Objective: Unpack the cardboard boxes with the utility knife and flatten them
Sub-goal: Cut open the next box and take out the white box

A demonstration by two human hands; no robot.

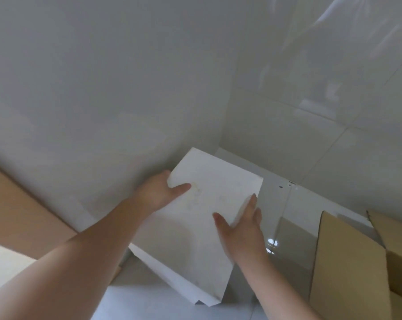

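A flat white paper-wrapped package (209, 204) is held out in front of me, close to the white wall, above the tiled floor. My left hand (160, 192) grips its left edge, thumb lying on the top face. My right hand (239, 225) holds its right edge, fingers along the side and thumb on top. An open brown cardboard box (357, 269) stands at the lower right, with its flaps raised. No utility knife is in view.
A white wall (103, 88) fills the left and top. Glossy light floor tiles (322, 146) stretch to the right. A brown cardboard sheet (17, 211) leans at the far left, with a pale surface (3, 266) below it.
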